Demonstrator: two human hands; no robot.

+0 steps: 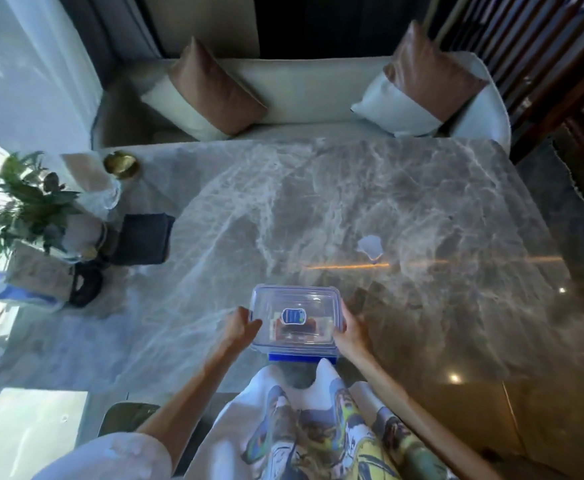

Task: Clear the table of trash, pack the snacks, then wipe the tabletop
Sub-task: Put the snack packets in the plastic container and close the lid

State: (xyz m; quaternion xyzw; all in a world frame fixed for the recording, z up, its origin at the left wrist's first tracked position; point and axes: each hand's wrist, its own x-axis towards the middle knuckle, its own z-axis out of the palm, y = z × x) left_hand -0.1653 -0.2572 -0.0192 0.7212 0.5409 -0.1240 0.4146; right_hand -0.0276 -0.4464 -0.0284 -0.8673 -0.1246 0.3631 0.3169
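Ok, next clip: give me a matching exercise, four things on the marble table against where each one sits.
Things:
1. clear lidded container
2. dark folded cloth
3. brass bowl
4. pale scrap

Places:
A. far left corner of the table
B. alone, right of centre
C. near edge, held between the left hand and right hand
D. left side, next to the plant

Pairs: 1-C, 2-D, 3-A, 4-B

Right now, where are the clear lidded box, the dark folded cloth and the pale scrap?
clear lidded box point(295, 320): head view, lid centre.
dark folded cloth point(143, 239): head view, middle of top.
pale scrap point(370, 245): head view, its middle.
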